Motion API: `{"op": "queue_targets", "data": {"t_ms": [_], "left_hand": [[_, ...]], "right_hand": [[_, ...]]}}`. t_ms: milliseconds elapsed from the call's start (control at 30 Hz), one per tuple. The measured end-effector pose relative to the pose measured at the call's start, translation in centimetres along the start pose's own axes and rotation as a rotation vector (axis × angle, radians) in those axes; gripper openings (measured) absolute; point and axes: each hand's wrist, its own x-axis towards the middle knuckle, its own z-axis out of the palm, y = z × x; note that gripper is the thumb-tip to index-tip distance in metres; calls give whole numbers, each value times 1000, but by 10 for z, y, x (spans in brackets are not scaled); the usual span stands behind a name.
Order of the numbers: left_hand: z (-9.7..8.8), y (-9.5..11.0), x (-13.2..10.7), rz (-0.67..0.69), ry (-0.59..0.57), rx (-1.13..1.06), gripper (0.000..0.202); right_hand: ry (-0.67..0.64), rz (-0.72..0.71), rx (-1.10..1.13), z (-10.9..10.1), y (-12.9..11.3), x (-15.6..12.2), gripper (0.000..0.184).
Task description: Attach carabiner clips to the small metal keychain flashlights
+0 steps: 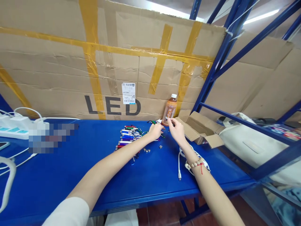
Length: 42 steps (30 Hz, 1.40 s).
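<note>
My left hand (155, 131) is over the right side of a row of slim coloured metal tubes with clips (128, 137), which look like small key-ring flashlights. Its fingers are curled, and what they grip is hidden. A bit of green shows just behind it. My right hand (176, 130) is raised beside it, thumb and fingertips pinched on a small dark and silver piece (166, 118), too small to name. Several small silver discs, like button cells (147, 150), lie on the blue table (150, 179) below my left hand, with more small silver pieces (161, 146) nearby.
An orange drink bottle (169, 110) stands behind my hands against a tall cardboard sheet (58, 78). To the right are an open cardboard box (199, 127), a white cable (180, 166) under my right forearm and a blue metal frame (218, 62). A power strip (14, 133) sits far left.
</note>
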Motion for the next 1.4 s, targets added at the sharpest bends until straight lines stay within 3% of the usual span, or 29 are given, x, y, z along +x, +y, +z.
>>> {"op": "queue_targets", "data": {"t_ms": [100, 233, 333, 400, 533, 667, 800, 867, 1067, 1267, 1400], "left_hand": [[-9, 3, -8, -11, 30, -71, 28], [-30, 10, -49, 28, 78, -214, 33], [-43, 11, -90, -42, 170, -631, 40], [-49, 10, -113, -120, 220, -644, 36], [-62, 7, -140, -61, 377, -513, 26], [-77, 3, -150, -63, 469, -408, 21], [-85, -8, -155, -146, 505, -438, 20], [-86, -14, -157, -198, 525, -476, 21], [-89, -15, -166, -288, 515, -507, 23], [-88, -7, -169, -212, 373, -442, 26], [-80, -2, -171, -192, 334, -425, 22]], "right_hand": [[-55, -77, 138, 6, -2, -1, 42], [-191, -224, 443, 15, -24, -18, 38], [-359, -276, 540, 23, -45, -40, 30], [-449, -312, 534, 28, -56, -53, 25], [-633, -374, 491, 31, -66, -69, 28], [-630, -386, 264, 23, -64, -67, 39], [-646, -406, -237, 18, -55, -58, 24], [-671, -401, -364, 20, -50, -57, 21], [-676, -362, -342, 31, -46, -62, 13], [-741, -124, -309, 33, -47, -62, 18], [-714, -126, -280, 32, -44, -61, 22]]}}
